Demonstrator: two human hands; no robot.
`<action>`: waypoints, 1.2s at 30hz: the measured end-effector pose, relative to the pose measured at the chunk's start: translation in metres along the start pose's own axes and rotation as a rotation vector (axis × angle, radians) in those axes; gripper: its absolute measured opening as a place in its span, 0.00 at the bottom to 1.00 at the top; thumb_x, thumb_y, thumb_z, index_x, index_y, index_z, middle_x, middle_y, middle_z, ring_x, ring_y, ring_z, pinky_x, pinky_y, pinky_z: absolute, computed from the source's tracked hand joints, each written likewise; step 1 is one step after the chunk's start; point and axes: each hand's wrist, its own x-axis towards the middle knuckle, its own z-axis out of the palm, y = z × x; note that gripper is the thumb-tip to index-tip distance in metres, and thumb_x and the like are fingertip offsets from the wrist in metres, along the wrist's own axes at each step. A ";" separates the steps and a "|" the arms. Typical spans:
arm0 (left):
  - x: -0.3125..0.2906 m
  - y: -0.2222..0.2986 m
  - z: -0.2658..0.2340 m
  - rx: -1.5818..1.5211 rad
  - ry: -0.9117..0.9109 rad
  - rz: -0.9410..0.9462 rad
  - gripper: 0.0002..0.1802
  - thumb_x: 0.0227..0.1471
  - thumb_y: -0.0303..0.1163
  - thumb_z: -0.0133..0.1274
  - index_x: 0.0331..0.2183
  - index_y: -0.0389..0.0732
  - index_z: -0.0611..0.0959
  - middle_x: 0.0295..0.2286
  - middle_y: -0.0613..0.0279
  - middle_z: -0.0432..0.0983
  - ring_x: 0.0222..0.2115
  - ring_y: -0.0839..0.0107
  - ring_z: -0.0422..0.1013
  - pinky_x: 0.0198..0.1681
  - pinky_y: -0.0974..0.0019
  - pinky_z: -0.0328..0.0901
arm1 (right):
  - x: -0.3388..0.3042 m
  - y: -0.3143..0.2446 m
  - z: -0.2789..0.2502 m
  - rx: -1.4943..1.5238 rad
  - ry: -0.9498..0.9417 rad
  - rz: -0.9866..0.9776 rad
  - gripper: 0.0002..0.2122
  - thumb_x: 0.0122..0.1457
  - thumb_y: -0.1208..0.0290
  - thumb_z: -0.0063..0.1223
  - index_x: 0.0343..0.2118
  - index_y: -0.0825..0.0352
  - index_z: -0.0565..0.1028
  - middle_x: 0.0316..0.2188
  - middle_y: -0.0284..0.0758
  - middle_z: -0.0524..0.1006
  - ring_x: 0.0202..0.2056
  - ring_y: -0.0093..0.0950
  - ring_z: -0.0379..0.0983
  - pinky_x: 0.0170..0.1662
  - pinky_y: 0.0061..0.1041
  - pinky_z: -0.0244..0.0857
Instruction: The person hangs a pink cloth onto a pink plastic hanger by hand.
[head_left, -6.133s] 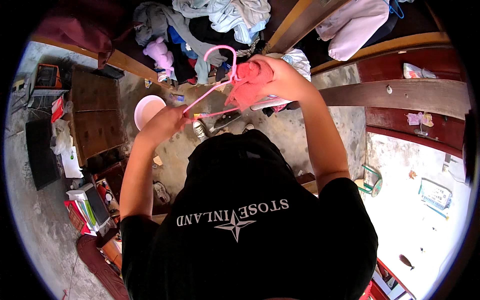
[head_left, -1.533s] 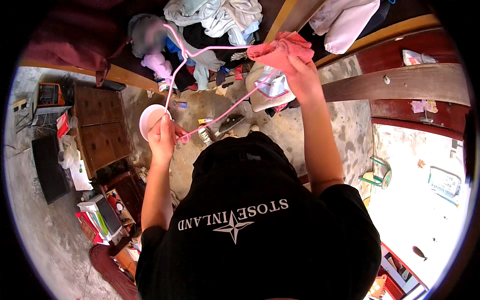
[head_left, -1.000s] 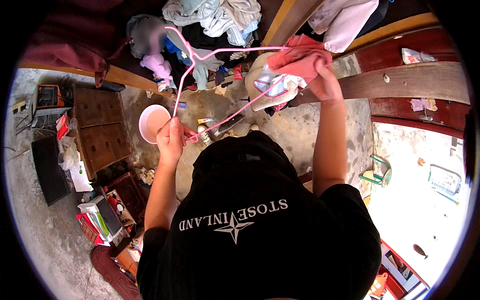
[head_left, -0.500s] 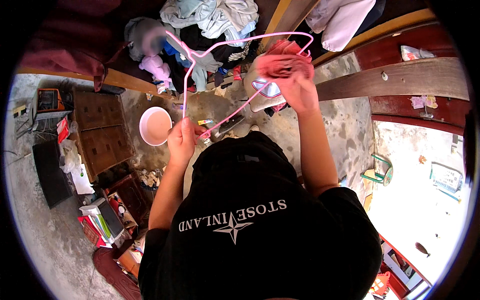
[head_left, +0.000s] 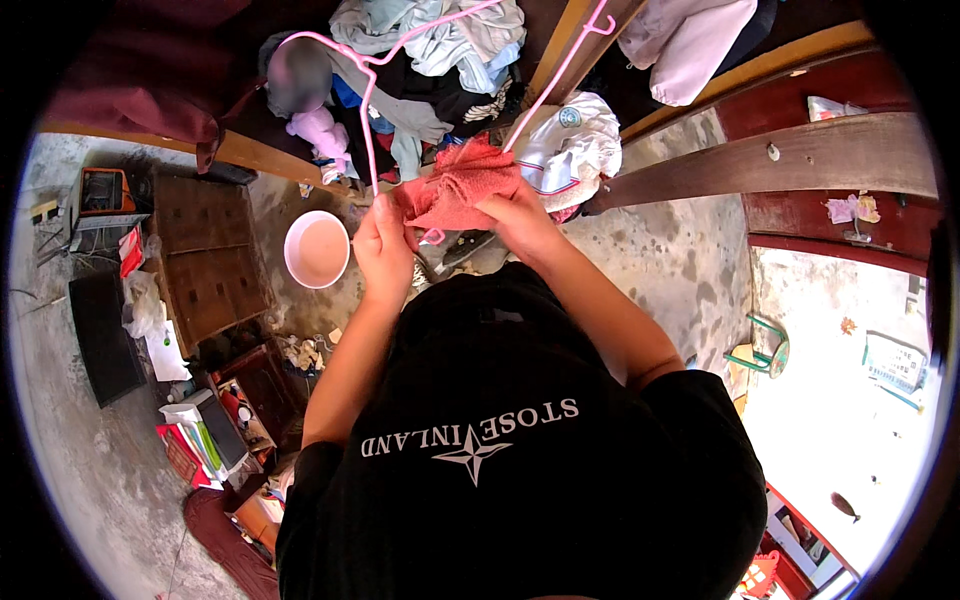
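My left hand (head_left: 385, 240) is closed around one corner of a pink clothes hanger (head_left: 370, 120). The hanger is tilted, its hook toward the upper left and its far corner at the top edge. A red cloth (head_left: 462, 185) lies bunched over the hanger's lower bar, hiding part of it. My right hand (head_left: 522, 215) grips the cloth's right side, with the fingers partly hidden beneath. The cloth reaches as far as my left fingers, and a small pink loop of the hanger shows below it.
Beyond my hands lie piled clothes (head_left: 430, 50) and a white garment (head_left: 575, 145). A pink-rimmed bucket (head_left: 317, 250) of cloudy liquid stands left on the floor. A wooden beam (head_left: 760, 160) crosses at right, with a green-framed stool (head_left: 768, 348) beyond.
My right hand has brought the red cloth down and left along the hanger's lower bar, toward my left hand. The hanger has tilted, its far corner moving up and away.
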 end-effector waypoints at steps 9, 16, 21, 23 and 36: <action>0.030 -0.011 -0.065 0.397 0.197 0.322 0.33 0.60 0.38 0.56 0.59 0.36 0.61 0.57 0.48 0.59 0.56 0.58 0.61 0.61 0.54 0.54 | 0.000 -0.072 -0.024 -0.610 -0.029 -0.148 0.18 0.55 0.77 0.59 0.49 0.69 0.72 0.44 0.35 0.79 0.47 0.24 0.75 0.53 0.28 0.68; 0.033 0.059 -0.054 1.064 -0.265 0.651 0.23 0.54 0.42 0.61 0.48 0.41 0.77 0.41 0.51 0.78 0.47 0.49 0.71 0.51 0.49 0.61 | -0.014 -0.091 -0.033 -1.203 -0.156 -0.039 0.18 0.51 0.78 0.61 0.47 0.70 0.73 0.39 0.38 0.79 0.42 0.27 0.76 0.48 0.27 0.68; 0.028 0.044 -0.051 0.818 -0.488 0.130 0.10 0.60 0.34 0.54 0.39 0.39 0.77 0.27 0.45 0.80 0.31 0.45 0.76 0.34 0.50 0.68 | -0.011 -0.076 -0.043 -1.052 -0.128 0.027 0.21 0.50 0.79 0.62 0.49 0.70 0.72 0.39 0.36 0.79 0.42 0.24 0.75 0.49 0.26 0.68; 0.026 0.048 -0.053 0.818 -0.494 0.149 0.09 0.61 0.33 0.52 0.39 0.37 0.76 0.27 0.43 0.79 0.29 0.43 0.76 0.31 0.50 0.68 | -0.010 -0.073 -0.038 -1.083 -0.135 -0.022 0.22 0.49 0.80 0.63 0.49 0.71 0.72 0.39 0.35 0.79 0.42 0.22 0.74 0.49 0.25 0.68; 0.034 0.007 -0.059 0.712 -0.465 0.126 0.08 0.63 0.33 0.51 0.39 0.38 0.77 0.27 0.51 0.81 0.29 0.53 0.79 0.33 0.57 0.71 | 0.030 -0.097 0.005 -0.973 -0.171 -0.166 0.23 0.48 0.74 0.64 0.49 0.69 0.71 0.38 0.39 0.80 0.40 0.27 0.77 0.47 0.28 0.69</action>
